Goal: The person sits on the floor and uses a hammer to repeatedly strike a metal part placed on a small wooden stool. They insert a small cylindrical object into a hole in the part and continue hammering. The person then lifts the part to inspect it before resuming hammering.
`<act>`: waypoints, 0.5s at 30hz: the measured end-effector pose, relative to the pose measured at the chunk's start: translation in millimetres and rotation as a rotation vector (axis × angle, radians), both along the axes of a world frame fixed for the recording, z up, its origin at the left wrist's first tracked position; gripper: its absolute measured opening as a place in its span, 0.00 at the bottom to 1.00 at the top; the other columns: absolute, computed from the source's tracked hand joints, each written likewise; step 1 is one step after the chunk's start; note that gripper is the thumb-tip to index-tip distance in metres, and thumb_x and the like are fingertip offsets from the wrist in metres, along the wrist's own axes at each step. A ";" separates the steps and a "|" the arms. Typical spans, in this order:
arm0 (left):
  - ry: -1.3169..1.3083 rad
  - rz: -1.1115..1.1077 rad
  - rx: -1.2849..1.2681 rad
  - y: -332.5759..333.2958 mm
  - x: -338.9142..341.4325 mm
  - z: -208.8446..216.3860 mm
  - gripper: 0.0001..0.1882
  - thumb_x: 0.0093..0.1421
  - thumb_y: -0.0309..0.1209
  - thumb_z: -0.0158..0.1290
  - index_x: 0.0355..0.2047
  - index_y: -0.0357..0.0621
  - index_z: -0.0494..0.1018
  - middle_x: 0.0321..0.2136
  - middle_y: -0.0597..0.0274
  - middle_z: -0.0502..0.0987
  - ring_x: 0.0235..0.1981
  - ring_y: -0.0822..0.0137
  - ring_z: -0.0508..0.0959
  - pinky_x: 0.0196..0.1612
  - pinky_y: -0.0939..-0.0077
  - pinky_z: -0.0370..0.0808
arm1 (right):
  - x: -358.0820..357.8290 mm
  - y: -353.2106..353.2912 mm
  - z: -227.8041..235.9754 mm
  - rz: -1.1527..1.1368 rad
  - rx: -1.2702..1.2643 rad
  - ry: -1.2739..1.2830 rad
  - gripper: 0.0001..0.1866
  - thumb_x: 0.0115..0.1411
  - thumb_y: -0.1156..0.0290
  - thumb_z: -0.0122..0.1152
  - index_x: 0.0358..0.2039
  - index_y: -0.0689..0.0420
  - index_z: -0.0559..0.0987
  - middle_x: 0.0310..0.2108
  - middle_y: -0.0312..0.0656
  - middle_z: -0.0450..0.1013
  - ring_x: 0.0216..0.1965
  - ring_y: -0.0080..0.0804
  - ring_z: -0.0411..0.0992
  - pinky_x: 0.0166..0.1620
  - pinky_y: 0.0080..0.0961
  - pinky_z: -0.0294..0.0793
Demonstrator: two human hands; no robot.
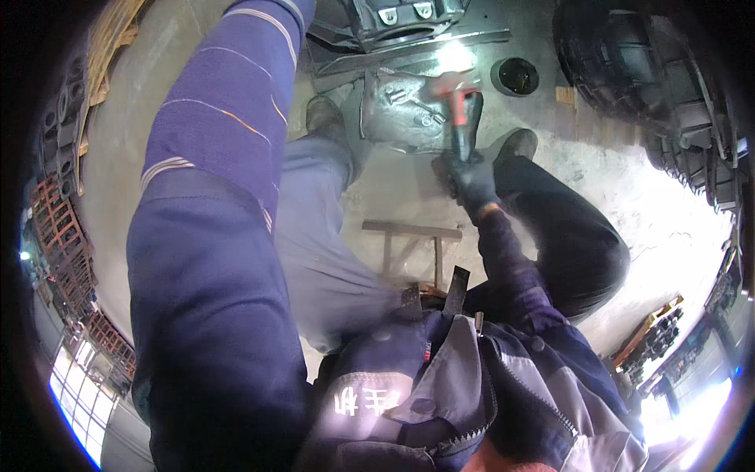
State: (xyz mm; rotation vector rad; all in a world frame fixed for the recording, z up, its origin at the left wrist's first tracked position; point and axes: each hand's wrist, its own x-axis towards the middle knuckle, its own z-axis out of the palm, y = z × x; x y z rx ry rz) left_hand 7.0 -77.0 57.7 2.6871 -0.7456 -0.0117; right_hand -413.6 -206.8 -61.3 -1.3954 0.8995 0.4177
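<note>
grey concrete workshop floor (pixel 393 200); one dented silver metal casting (pixel 397 110), one black-gloved right hand (pixel 472 177) grasping one orange-black hammer (pixel 464 110); left hand unseen.

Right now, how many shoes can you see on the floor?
2. The left shoe is beside the grey metal casting, on its left. The right shoe is to its right, near the gloved right hand holding the hammer.

Red/black-handled hammer (pixel 462 118) upright, head over dented grey metal cover (pixel 397 110).
</note>
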 end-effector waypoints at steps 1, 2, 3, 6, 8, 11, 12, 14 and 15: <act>-0.018 -0.006 0.011 -0.2 -3.2 2.6 0.34 0.72 0.53 0.39 0.32 0.34 0.83 0.35 0.37 0.82 0.39 0.36 0.81 0.48 0.45 0.73 | -10.4 6.8 -21.0 0.012 0.081 0.123 0.09 0.64 0.64 0.65 0.38 0.57 0.82 0.22 0.32 0.73 0.16 0.18 0.66 0.18 0.25 0.65; -0.045 -0.007 0.021 1.1 -5.0 5.3 0.34 0.73 0.53 0.39 0.33 0.34 0.83 0.35 0.37 0.82 0.39 0.36 0.81 0.48 0.45 0.73 | -15.0 14.9 -40.4 -0.027 0.143 0.130 0.09 0.63 0.63 0.66 0.36 0.55 0.81 0.20 0.32 0.72 0.15 0.20 0.65 0.17 0.26 0.64; -0.064 -0.002 0.034 2.4 -7.1 7.2 0.34 0.73 0.53 0.39 0.33 0.34 0.83 0.36 0.37 0.82 0.39 0.36 0.81 0.48 0.45 0.73 | -19.2 21.3 -55.4 -0.061 0.209 0.144 0.10 0.62 0.61 0.67 0.34 0.53 0.79 0.19 0.32 0.70 0.14 0.22 0.65 0.16 0.28 0.63; -0.081 -0.078 0.035 2.5 -5.4 9.5 0.34 0.73 0.52 0.38 0.32 0.34 0.83 0.35 0.35 0.82 0.38 0.36 0.81 0.47 0.45 0.74 | -17.8 29.7 -81.5 -0.070 0.213 0.249 0.10 0.61 0.60 0.68 0.35 0.52 0.79 0.17 0.34 0.71 0.13 0.30 0.67 0.16 0.31 0.65; -0.126 -0.113 0.150 0.1 -1.0 7.3 0.34 0.73 0.51 0.38 0.32 0.34 0.83 0.34 0.35 0.81 0.38 0.36 0.81 0.46 0.45 0.74 | -3.2 28.3 -90.9 0.037 -0.140 0.127 0.10 0.59 0.62 0.68 0.37 0.52 0.80 0.19 0.37 0.73 0.16 0.37 0.71 0.20 0.34 0.70; -0.092 -0.094 0.083 -2.7 0.9 4.4 0.34 0.73 0.51 0.38 0.31 0.33 0.82 0.33 0.34 0.80 0.37 0.35 0.81 0.44 0.45 0.74 | 36.0 26.3 -105.5 0.355 -0.892 -0.261 0.11 0.57 0.64 0.67 0.39 0.54 0.83 0.26 0.43 0.78 0.27 0.45 0.77 0.32 0.37 0.77; -0.064 -0.079 0.025 -2.7 -0.6 4.8 0.34 0.73 0.51 0.38 0.30 0.33 0.82 0.33 0.33 0.80 0.36 0.35 0.81 0.43 0.45 0.74 | 54.7 23.6 -112.1 0.470 -1.008 -0.295 0.12 0.56 0.64 0.67 0.40 0.54 0.83 0.29 0.45 0.80 0.31 0.47 0.78 0.37 0.38 0.78; 0.036 -0.030 -0.055 -1.4 -5.7 8.6 0.34 0.73 0.50 0.39 0.28 0.32 0.80 0.31 0.33 0.79 0.34 0.36 0.81 0.42 0.45 0.74 | 96.1 26.8 -128.4 0.702 -0.985 -0.229 0.15 0.55 0.64 0.67 0.43 0.53 0.84 0.41 0.48 0.81 0.43 0.46 0.80 0.49 0.43 0.77; 0.072 -0.021 -0.081 -1.3 -8.3 11.5 0.33 0.73 0.50 0.40 0.27 0.32 0.80 0.29 0.33 0.79 0.33 0.36 0.81 0.41 0.45 0.74 | 113.7 29.1 -136.6 1.212 -1.170 -0.142 0.12 0.58 0.64 0.58 0.42 0.46 0.85 0.40 0.46 0.82 0.40 0.46 0.81 0.41 0.41 0.79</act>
